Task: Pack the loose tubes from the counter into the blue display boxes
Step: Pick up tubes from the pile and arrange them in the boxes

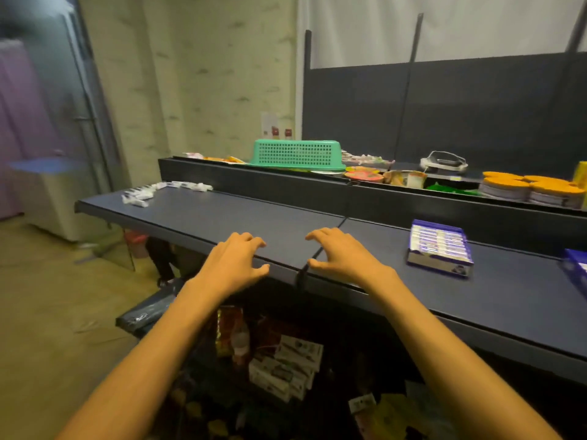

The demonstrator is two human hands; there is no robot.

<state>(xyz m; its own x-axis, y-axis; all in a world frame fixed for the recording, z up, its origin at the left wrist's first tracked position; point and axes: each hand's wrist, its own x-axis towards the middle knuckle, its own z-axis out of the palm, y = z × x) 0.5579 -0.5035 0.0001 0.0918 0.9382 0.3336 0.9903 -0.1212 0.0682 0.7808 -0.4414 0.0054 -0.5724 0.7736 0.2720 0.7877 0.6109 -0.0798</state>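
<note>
both hands hover over the near edge of the dark counter (365, 258), the left hand (236, 262) and the right hand (341, 254) side by side with fingers loosely curled and spread, holding nothing. the loose tubes (162, 190) lie in a scattered white pile at the far left end of the counter, well apart from both hands. a blue box (440, 247) sits to the right of the hands, lid open and already filled with rows of tubes, and the corner of a second blue box (576, 268) shows at the right edge of the view. the tubes look small and light, probably soft-walled plastic that gives under a squeeze, so a gentle pinch across the middle of the body, or gathering several lengthwise in the palm, should suit better than pressing near the cap end. they seem smooth and may slide on the counter when scooped. on the far shelf stands a green basket (297, 154) turned upside down.
</note>
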